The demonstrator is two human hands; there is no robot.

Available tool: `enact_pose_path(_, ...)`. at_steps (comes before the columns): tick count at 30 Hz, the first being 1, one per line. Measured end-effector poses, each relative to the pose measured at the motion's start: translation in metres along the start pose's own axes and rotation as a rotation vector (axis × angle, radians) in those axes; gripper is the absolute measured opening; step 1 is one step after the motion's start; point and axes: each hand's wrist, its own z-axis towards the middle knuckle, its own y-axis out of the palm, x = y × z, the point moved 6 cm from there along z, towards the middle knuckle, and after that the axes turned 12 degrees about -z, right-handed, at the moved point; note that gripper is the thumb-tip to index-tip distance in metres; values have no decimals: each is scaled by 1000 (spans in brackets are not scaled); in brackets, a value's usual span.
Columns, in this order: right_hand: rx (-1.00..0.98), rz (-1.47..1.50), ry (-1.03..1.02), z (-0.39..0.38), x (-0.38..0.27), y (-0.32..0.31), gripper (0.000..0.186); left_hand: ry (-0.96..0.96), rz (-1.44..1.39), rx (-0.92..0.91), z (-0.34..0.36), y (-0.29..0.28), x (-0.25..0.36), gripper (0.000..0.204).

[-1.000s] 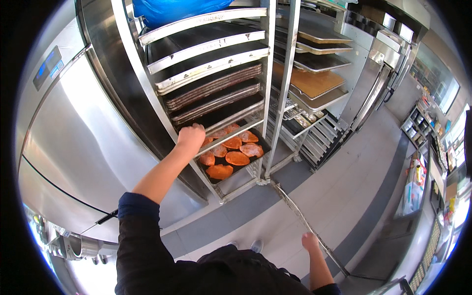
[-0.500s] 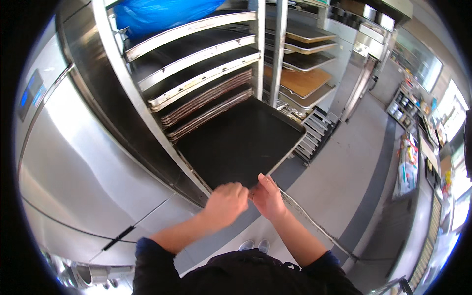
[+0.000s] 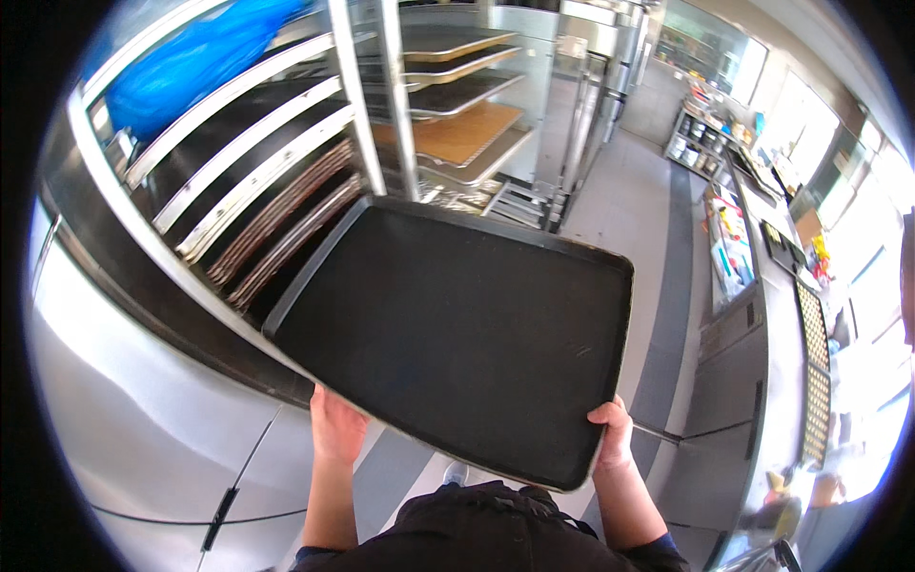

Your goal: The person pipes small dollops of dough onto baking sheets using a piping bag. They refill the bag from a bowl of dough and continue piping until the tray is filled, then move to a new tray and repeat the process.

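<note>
A large black baking tray with a low raised rim is held flat in front of me, its dark surface bare. My left hand grips the near edge toward its left end, with the fingers hidden beneath. At the near right corner my right hand clasps the side, thumb over the rim. The tray's far left end lies close to a metal rack, which holds several stacked trays on its upper levels.
A blue plastic bag sits high in the rack. Behind it, a second rack carries trays and a brown sheet. Steel cabinet doors stand on my left. Along the right runs a counter with perforated trays.
The baking tray has come out of the rack, toward me and rightward. My hands, earlier close together at its near corner, are now spread apart along it. The view has turned right.
</note>
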Motion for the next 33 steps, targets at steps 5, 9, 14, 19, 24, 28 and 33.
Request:
enact_pose_path(5,95,93,8,-52,-30,-160,71,-24,150,63,-50,58,-103,55)
enact_pose_path(9,472,54,173,-108,-29,-333,56,-159,264,79,-67,101,-242,53)
enact_pose_path(14,700,189,207,-175,-9,-501,27,-562,581,140,-46,143,-423,39)
enact_pose_path(19,1031,324,185,-254,10,-612,21,-754,540,-106,-38,204,-622,28)
enact_pose_path(24,1145,472,85,-289,-8,-678,28,-917,568,-343,-32,278,-801,21)
enact_pose_path(28,1210,576,-21,-282,-24,-747,36,-1059,632,-483,-22,326,-942,18)
enact_pose_path(33,1474,37,-19,-257,-47,-873,35,-1215,641,-588,-4,377,-1134,14)
